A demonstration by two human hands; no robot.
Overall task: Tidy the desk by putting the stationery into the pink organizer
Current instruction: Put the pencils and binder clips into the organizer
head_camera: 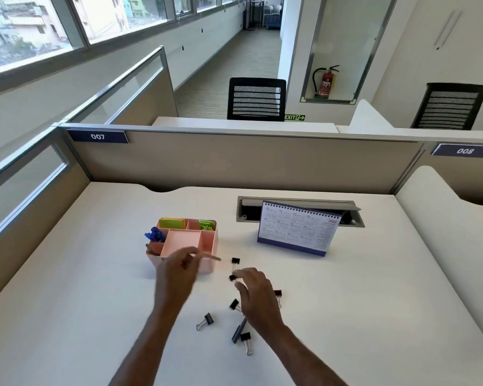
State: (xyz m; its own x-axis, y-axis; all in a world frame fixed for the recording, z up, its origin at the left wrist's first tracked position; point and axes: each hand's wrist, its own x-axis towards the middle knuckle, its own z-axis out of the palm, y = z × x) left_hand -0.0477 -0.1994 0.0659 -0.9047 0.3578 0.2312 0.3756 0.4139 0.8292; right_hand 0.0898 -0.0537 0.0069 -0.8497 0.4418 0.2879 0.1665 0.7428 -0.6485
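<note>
White cubicle desk (95, 288), beige partition behind. Pink organizer (183, 242) left of centre: blue pens, green sticky notes inside. Your left hand (179, 270) in front of it, fingers pinching thin pencil-like stick (211, 257). Your right hand (255, 295) at centre, fingertips pinching black binder clip (232, 277). More clips scattered around; dark pen (239, 331) below. Desk calendar (297, 228) right.

Dark blue partition plate (98, 136): "007". Second dark blue partition plate (464, 151): "008". Green wall sign (294, 117): "EXIT", with arrow. White spiral-bound desk calendar (299, 228): "2026" in red.
</note>
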